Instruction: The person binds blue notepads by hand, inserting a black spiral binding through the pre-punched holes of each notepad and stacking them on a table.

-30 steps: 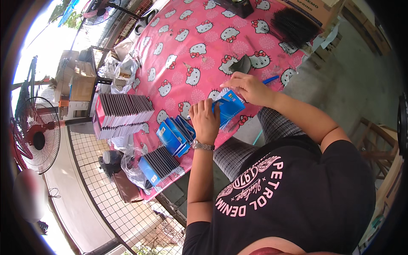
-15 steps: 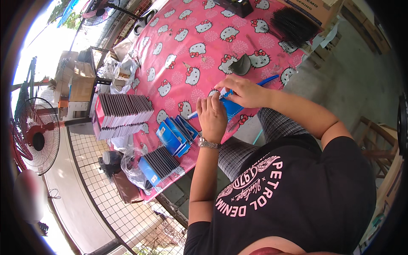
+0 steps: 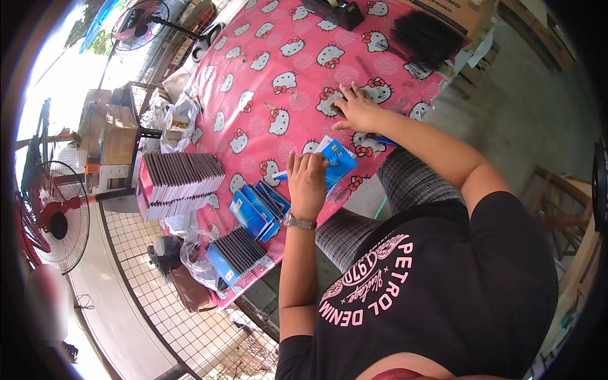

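Observation:
My left hand is closed on a booklet with a light blue cover, held just over the near edge of the table. A narrow blue piece sticks out to the left of that hand; its kind is unclear. My right hand reaches farther out, fingers spread, over a dark, shallow, dish-like piece that it mostly covers. Beneath my right wrist, part of a long blue strip shows. Left of my left hand lie several blue spiral-bound notebooks, with another blue stack nearer me.
A tall stack of spiral-bound notebooks stands at the table's left. Black coils lie by a cardboard box at the far right. A black tape dispenser sits at the far edge. Fans stand at the left.
My right hand has left the booklet and moved away from me to the dark dish-like piece. My left hand keeps the booklet, whose blue cover now shows more. The view has shifted slightly.

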{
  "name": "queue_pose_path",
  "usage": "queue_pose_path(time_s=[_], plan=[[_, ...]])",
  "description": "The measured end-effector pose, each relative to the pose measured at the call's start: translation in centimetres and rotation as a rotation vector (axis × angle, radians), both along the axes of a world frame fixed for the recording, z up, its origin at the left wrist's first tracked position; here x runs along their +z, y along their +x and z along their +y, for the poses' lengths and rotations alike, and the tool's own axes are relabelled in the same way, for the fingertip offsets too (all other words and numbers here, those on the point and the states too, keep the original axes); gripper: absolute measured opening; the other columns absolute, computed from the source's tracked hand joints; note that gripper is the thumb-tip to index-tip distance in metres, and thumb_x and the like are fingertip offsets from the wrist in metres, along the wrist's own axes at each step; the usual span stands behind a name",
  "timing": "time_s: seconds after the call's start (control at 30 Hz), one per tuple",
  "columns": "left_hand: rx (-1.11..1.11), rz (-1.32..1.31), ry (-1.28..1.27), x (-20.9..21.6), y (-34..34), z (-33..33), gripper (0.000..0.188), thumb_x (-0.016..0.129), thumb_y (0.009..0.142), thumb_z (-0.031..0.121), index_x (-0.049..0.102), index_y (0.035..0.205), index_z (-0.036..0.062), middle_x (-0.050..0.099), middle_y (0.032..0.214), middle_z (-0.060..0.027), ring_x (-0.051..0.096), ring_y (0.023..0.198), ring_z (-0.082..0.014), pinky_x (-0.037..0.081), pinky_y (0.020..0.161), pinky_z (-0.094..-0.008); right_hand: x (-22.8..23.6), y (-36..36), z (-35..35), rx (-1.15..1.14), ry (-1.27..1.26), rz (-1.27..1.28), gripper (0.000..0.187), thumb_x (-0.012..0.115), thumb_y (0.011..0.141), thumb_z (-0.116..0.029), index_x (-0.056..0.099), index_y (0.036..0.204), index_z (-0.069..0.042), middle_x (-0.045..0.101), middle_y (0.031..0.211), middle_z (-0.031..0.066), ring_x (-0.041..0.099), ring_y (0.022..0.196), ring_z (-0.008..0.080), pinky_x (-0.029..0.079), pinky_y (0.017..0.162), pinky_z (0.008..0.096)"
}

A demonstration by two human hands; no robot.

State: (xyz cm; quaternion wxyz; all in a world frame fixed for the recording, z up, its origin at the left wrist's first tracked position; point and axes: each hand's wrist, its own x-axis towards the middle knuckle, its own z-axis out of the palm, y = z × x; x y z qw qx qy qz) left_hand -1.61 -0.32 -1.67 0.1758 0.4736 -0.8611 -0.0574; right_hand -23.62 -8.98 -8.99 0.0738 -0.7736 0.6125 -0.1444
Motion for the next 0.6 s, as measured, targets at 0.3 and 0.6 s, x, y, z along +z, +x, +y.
queue_pose_path(time_s=[0.3,0.6], plan=[[0.288,0.033,-0.087,-0.8,0.9,2.1,0.031,0.077,0.08,0.027,0.064,0.103,0.0109,0.061,0.109,-0.0088,0.05,0.116,-0.0346,0.031,0.105,-0.0527,7.0,-0.4,0.2,0.606,0.905,-1.249,0.035,0.068,0.083,-0.024,0.068,0.115,-0.011,0.054,0.139,0.009,0.05,0.127,0.0226,0.041,0.104,0.037],[0.242,0.165,-0.063,-0.6,0.4,1.7,0.035,0.081,0.071,0.026,0.064,0.098,0.0104,0.06,0.104,-0.0091,0.052,0.106,-0.0341,0.04,0.095,-0.0482,8.1,-0.6,1.7,0.728,0.918,-1.067,0.042,0.072,0.082,-0.022,0.068,0.119,-0.003,0.052,0.138,0.0104,0.053,0.123,0.0211,0.042,0.103,0.035]])
